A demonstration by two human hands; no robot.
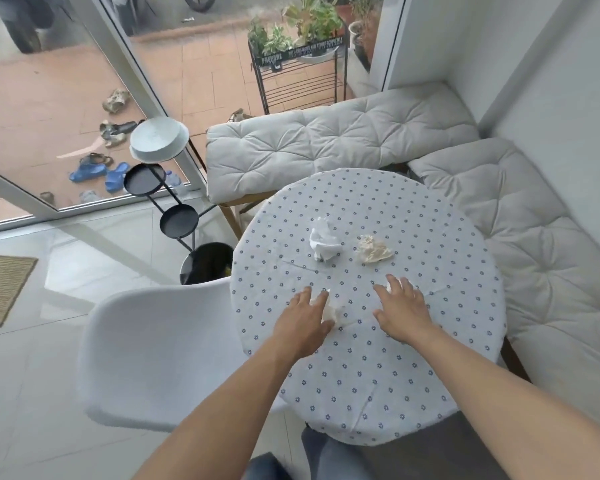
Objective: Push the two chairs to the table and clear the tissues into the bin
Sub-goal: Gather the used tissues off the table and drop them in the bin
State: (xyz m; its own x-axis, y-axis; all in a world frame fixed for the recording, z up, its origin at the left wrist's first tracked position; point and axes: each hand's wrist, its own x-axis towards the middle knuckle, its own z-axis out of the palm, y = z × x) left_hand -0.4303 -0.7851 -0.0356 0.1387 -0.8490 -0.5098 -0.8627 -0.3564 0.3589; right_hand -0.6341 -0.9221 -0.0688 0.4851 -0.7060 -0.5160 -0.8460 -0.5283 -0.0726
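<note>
Head view: both hands lie on the round table (430, 341), in its near half. The left hand (303, 322) rests with fingers spread over a crumpled tissue (333, 311) that shows just past its fingertips, toward the table centre; no closed grip is visible. The right hand (400, 311) covers a second tissue (395, 284), fingers apart, white paper showing at the fingertips. Two more tissues, white (324, 243) and beige (374, 250), lie further toward the far edge. The bin (206, 263) stands beside the left edge, nearer the left hand.
</note>
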